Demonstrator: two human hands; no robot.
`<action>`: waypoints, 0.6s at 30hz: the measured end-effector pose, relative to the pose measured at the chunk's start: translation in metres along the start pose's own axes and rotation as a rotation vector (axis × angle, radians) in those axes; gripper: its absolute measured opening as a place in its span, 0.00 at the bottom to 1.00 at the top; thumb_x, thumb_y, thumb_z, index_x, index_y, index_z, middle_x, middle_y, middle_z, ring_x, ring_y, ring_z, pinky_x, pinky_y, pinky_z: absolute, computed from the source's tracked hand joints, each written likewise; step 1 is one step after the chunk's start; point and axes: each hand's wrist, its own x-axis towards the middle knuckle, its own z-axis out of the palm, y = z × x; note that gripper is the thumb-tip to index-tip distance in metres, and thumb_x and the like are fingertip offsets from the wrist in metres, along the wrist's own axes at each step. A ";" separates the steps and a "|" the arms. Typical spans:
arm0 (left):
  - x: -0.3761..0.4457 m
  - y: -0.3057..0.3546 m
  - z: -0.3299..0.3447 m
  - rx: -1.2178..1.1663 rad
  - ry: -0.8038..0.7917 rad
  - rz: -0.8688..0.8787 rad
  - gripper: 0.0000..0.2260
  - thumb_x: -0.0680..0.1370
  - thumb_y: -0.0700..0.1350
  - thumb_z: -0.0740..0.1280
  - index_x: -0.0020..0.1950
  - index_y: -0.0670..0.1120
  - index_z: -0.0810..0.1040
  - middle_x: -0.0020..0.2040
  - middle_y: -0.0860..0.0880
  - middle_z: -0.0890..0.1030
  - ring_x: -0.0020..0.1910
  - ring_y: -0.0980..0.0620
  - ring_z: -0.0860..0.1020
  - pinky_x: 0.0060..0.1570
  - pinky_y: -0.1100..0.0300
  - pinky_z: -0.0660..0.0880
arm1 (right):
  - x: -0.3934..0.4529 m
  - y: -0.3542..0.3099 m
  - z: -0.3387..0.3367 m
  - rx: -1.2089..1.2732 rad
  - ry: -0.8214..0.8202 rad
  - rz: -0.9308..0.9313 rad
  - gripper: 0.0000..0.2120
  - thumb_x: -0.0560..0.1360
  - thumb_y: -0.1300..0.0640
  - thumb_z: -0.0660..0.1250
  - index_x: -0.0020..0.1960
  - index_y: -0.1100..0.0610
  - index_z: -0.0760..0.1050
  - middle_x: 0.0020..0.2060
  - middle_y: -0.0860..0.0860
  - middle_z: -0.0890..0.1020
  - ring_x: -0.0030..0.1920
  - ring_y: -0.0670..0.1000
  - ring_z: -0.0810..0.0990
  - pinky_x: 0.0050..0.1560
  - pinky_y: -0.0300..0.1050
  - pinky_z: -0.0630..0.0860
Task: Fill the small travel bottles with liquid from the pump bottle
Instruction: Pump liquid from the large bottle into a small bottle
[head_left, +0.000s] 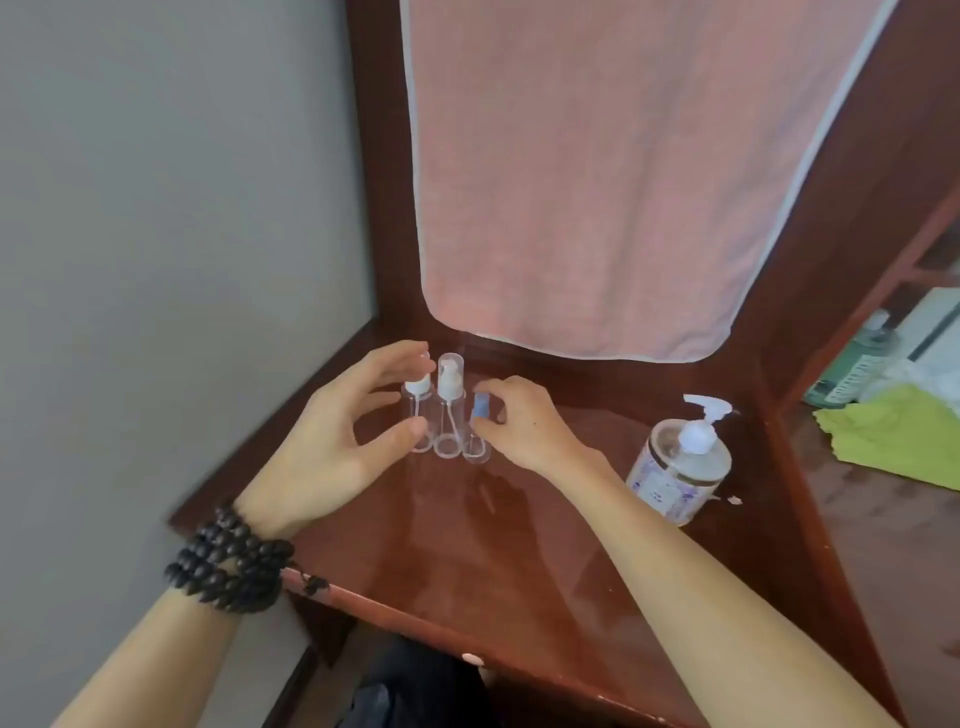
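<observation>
Three small clear travel bottles (448, 415) stand in a tight row near the back of the glossy red-brown bench (519, 545). The left hand (332, 441) curls its fingers (400, 358) and thumb round the leftmost bottle (418, 418); beads wrap that wrist. The right hand (519, 421) pinches the rightmost, blue-capped bottle (478, 431). The pump bottle (680, 462) stands well apart to the right, untouched. A pink towel (613, 182) hangs behind
</observation>
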 end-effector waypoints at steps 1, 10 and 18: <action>0.000 -0.002 0.001 -0.021 0.013 -0.003 0.26 0.74 0.51 0.68 0.72 0.52 0.67 0.66 0.53 0.76 0.68 0.48 0.73 0.65 0.44 0.72 | 0.000 0.000 0.000 -0.006 0.019 -0.008 0.09 0.77 0.59 0.70 0.56 0.54 0.81 0.46 0.51 0.78 0.45 0.51 0.76 0.47 0.41 0.68; 0.036 -0.001 0.064 0.032 0.031 -0.056 0.23 0.75 0.40 0.71 0.68 0.54 0.72 0.59 0.55 0.79 0.56 0.54 0.80 0.48 0.65 0.77 | -0.062 -0.008 -0.094 0.165 0.234 0.010 0.02 0.76 0.61 0.72 0.46 0.56 0.81 0.40 0.45 0.87 0.41 0.43 0.84 0.46 0.33 0.76; 0.073 0.039 0.135 0.096 -0.118 0.028 0.22 0.71 0.51 0.76 0.64 0.52 0.78 0.53 0.57 0.83 0.53 0.62 0.80 0.57 0.59 0.77 | -0.127 0.005 -0.167 0.337 0.291 0.054 0.04 0.77 0.60 0.74 0.50 0.53 0.81 0.43 0.44 0.87 0.41 0.39 0.84 0.43 0.30 0.73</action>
